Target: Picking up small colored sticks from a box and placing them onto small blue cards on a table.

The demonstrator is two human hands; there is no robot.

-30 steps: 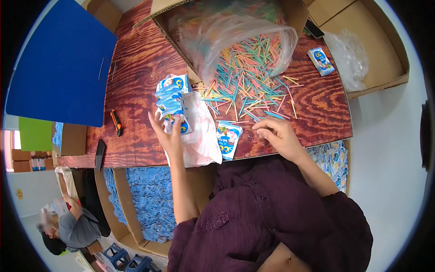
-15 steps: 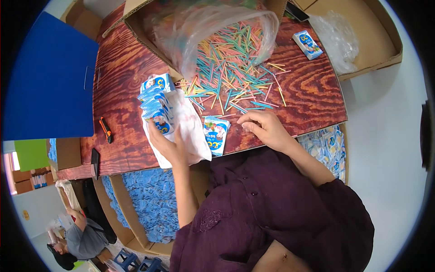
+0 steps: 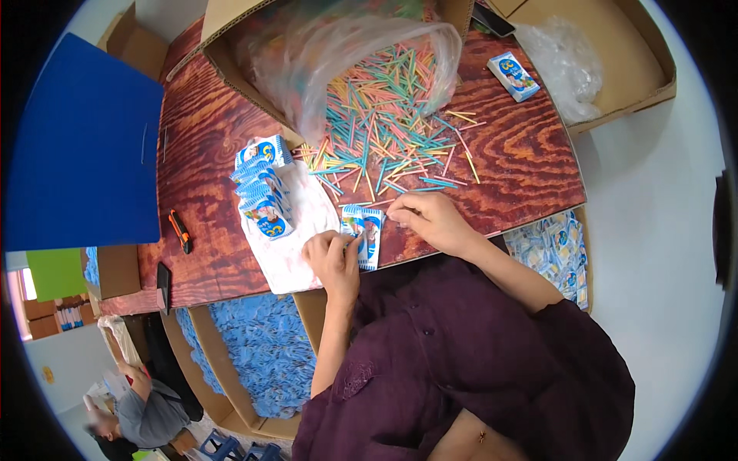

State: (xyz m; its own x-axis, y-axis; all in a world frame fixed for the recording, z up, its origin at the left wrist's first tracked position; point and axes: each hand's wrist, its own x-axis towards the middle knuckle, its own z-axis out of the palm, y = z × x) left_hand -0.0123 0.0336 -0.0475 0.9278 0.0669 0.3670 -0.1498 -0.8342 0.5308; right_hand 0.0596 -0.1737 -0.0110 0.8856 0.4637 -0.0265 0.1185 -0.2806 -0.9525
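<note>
A flat blue-and-white packet with a cartoon print lies near the table's front edge. My left hand is at its left side, fingers bent and pinching at the packet. My right hand is by the packet's upper right corner, thumb and fingertips pressed together; anything between them is too small to make out. To the left, a row of similar packets leans together on a white cloth. Thin pastel sticks spill from a clear plastic bag just beyond my hands.
A tipped cardboard box surrounds the bag. An orange cutter and a dark phone lie at left; a small blue-and-white box at far right. Cartons of blue wrappers and packets stand below. A person sits lower left.
My left hand has left the row of packets and moved right to the single packet. My right hand has shifted slightly left toward that packet's corner.
</note>
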